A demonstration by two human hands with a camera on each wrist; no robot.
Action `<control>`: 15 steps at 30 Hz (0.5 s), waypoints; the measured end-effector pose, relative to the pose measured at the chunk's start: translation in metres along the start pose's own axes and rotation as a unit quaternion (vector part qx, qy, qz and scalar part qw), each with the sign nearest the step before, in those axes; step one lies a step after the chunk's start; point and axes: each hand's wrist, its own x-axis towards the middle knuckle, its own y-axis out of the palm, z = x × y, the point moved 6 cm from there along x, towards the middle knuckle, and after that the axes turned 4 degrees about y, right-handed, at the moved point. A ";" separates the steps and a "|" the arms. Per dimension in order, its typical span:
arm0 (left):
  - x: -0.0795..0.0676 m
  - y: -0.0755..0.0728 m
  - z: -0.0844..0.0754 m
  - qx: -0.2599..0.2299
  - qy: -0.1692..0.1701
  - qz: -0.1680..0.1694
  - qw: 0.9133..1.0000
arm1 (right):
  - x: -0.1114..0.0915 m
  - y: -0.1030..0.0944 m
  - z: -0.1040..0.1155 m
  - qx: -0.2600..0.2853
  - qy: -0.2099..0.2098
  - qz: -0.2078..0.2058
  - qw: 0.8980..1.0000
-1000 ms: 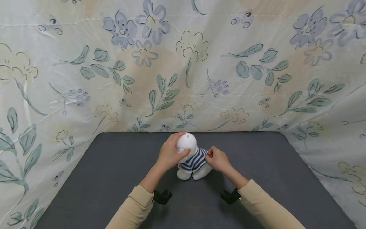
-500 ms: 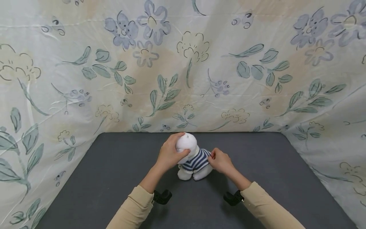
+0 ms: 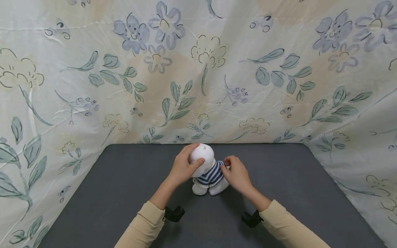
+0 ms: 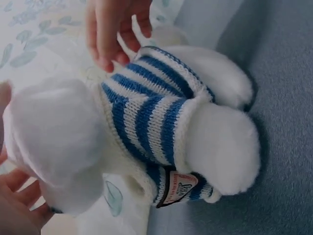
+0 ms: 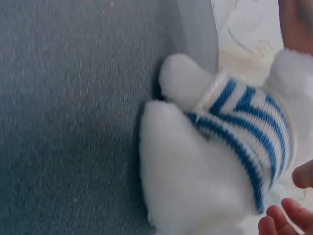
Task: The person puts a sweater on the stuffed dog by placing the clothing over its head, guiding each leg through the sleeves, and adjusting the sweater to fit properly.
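A white plush toy animal stands on the dark grey tabletop, wearing a blue-and-white striped knitted sweater. My left hand grips the toy's round head from the left, thumb on the near side and fingers on the far side. At the toy's back, my right hand hovers beside the sweater with thumb and fingers apart. In the right wrist view its fingertips are spread, with no cloth pinched between them. A woven label shows on the sweater's chest in the left wrist view. The toy's face is hidden.
The dark grey tabletop has rounded far corners. Behind it and along both sides hangs a pale floral cloth. A black wrist mount sits below each sleeve cuff.
My right hand has loosened from the sweater's back edge; its thumb and fingers have parted and it has moved slightly left. My left hand stays on the toy's head.
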 end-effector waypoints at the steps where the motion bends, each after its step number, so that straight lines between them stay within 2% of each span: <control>1: 0.000 -0.001 0.003 -0.017 -0.009 -0.008 1.000 | -0.002 0.000 0.004 0.001 -0.011 -0.006 1.000; 5: 0.001 -0.005 0.021 -0.075 -0.085 -0.029 0.993 | -0.011 0.002 0.018 0.012 -0.053 -0.013 0.998; 10: 0.001 -0.005 0.040 -0.130 -0.181 -0.028 0.975 | -0.021 0.005 0.031 0.048 -0.083 -0.011 0.995; 13: 0.002 -0.003 0.046 -0.156 -0.217 -0.020 0.963 | -0.026 0.006 0.037 0.068 -0.091 -0.009 0.993; 15: 0.003 0.000 0.048 -0.173 -0.230 -0.008 0.958 | -0.029 0.008 0.040 0.080 -0.097 -0.006 0.992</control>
